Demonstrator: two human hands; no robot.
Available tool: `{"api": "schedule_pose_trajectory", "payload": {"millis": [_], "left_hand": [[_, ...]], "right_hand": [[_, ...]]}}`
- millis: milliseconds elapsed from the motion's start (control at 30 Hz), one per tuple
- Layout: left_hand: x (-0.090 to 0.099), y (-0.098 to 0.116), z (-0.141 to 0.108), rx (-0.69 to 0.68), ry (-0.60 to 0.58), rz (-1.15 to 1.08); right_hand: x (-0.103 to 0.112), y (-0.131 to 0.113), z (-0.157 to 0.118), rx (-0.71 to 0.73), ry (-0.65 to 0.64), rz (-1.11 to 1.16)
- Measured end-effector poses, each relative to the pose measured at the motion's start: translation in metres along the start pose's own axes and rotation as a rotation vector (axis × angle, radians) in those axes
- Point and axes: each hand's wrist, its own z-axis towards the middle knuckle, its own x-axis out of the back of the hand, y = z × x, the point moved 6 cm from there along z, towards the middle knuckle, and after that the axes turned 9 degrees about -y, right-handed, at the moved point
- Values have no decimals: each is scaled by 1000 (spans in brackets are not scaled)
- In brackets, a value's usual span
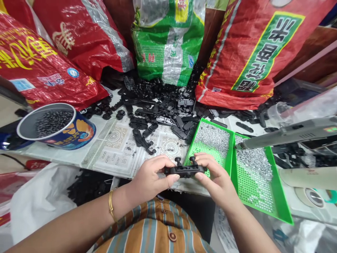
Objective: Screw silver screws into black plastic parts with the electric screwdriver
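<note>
A black plastic part (pixel 185 170) with two round knobs standing up from it is held level between my two hands, over the table's front edge. My left hand (pixel 155 175) pinches its left end, thumb in front and fingers behind. The right end is gripped the same way by my right hand (pixel 214 175). Behind the part, a loose pile of black plastic pieces (pixel 164 120) spreads across the patterned table top (pixel 113 154). Close to my right hand stands a green perforated tray (pixel 233 154) with two compartments, both holding small shiny metal pieces.
At left a round blue tub (pixel 79 131) holds small dark pieces. Red sacks (pixel 244 52) and a green sack (pixel 171 45) line the back. A grey electric screwdriver (pixel 286 133) reaches over the tray from the right. A tape roll (pixel 310 196) lies at right.
</note>
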Motion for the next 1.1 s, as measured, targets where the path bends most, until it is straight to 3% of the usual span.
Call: {"api": "schedule_pose_trajectory", "payload": {"millis": [267,500,667,800,867,1000,1033,1100], "left_hand": [[-8,-14,-2,290,-42,-219],[-18,12,20,209,-342,159],[-31,14,25,203,-399,246],[-36,9,26,241,-344,154],[-39,0,23,346,-323,6],[-48,-22,14,578,-236,-423],[-50,-26,12,610,-197,-512],[-54,-31,9,656,-125,-639]], "right_hand": [[0,-11,4,-2,-23,-3],[0,-19,5,-34,-138,-94],[5,-19,-1,-53,-140,-74],[9,-17,-8,-39,-120,-82],[30,-7,-15,-78,91,-117],[106,22,-49,-250,980,-187],[119,29,-53,-289,1109,-195],[139,44,-49,-370,1167,-179]]}}
